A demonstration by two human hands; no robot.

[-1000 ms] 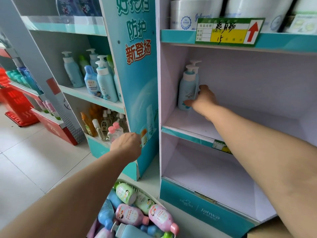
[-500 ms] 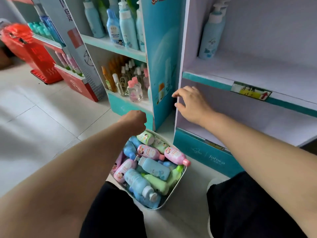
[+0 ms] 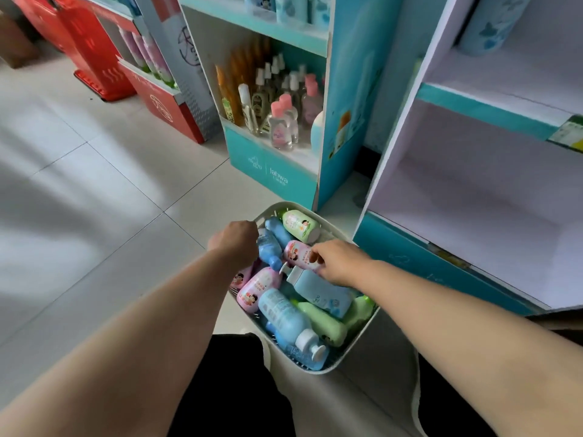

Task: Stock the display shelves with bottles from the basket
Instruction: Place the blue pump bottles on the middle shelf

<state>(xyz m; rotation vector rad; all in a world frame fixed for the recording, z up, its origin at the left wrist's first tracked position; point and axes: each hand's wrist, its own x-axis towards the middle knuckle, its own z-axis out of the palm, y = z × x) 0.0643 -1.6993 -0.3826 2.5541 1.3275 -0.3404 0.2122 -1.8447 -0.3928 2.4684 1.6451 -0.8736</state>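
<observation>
Two hands reach down into a white basket [image 3: 271, 207] that sits on the tiled floor [image 3: 94, 190] in front of the display shelf [image 3: 473, 216]. The basket is heaped with bottles lying on their sides. The left hand [image 3: 235, 244] is curled at the basket's left edge against a blue bottle [image 3: 268, 246]. Its fingers are hidden, so I cannot tell whether it holds anything. The right hand [image 3: 339, 261] hangs palm down, its fingertips [image 3: 315, 257] on a pink bottle [image 3: 295, 252] just above a pale blue pump bottle [image 3: 323, 293]; whether it grips is unclear. A green bottle [image 3: 299, 225] lies at the far end. One light blue bottle [image 3: 485, 23] stands on the upper shelf.
</observation>
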